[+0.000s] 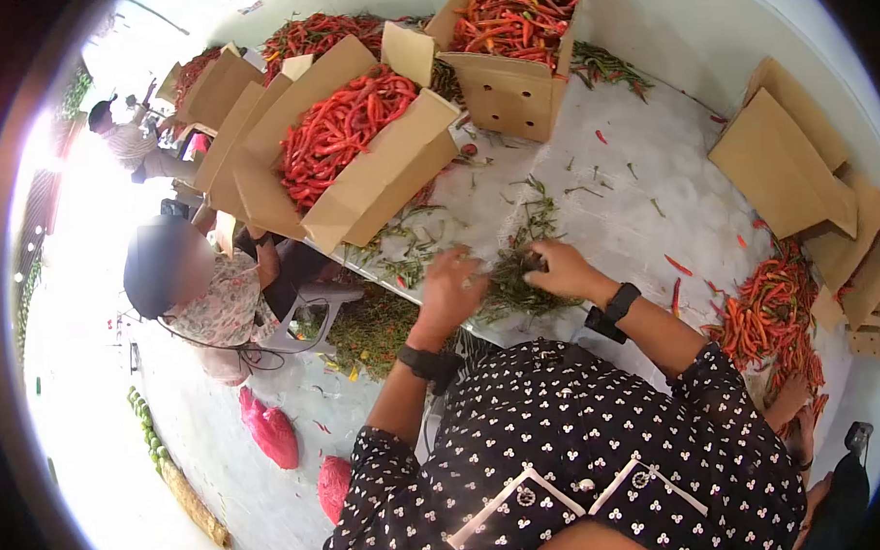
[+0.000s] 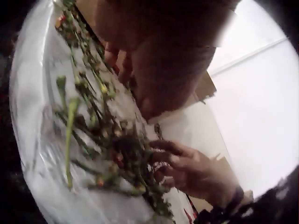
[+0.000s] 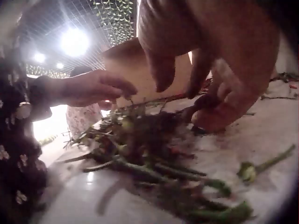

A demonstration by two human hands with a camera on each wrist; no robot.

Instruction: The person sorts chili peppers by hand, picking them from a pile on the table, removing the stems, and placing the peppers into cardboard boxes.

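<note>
A heap of green chili stems (image 1: 514, 287) lies on the pale, plastic-looking table surface in front of the person, between the two hands. The left hand (image 1: 455, 286) hovers at the heap's left side, fingers loosely bent, with nothing seen in its grasp. At the right side, the right hand (image 1: 564, 269) reaches down to the stems; its fingers (image 3: 163, 70) are spread and bent toward them in the right wrist view. From the left wrist, the right hand's fingertips (image 2: 161, 158) appear right at the heap's edge. Some stems are blurred there.
Cardboard boxes (image 1: 378, 175) of red chilies stand at the back left and back. A loose pile of red chilies (image 1: 770, 297) lies at right beside folded cardboard (image 1: 785, 171). Another person (image 1: 213, 293) sits at left. Pink bags (image 1: 268, 428) rest on the floor.
</note>
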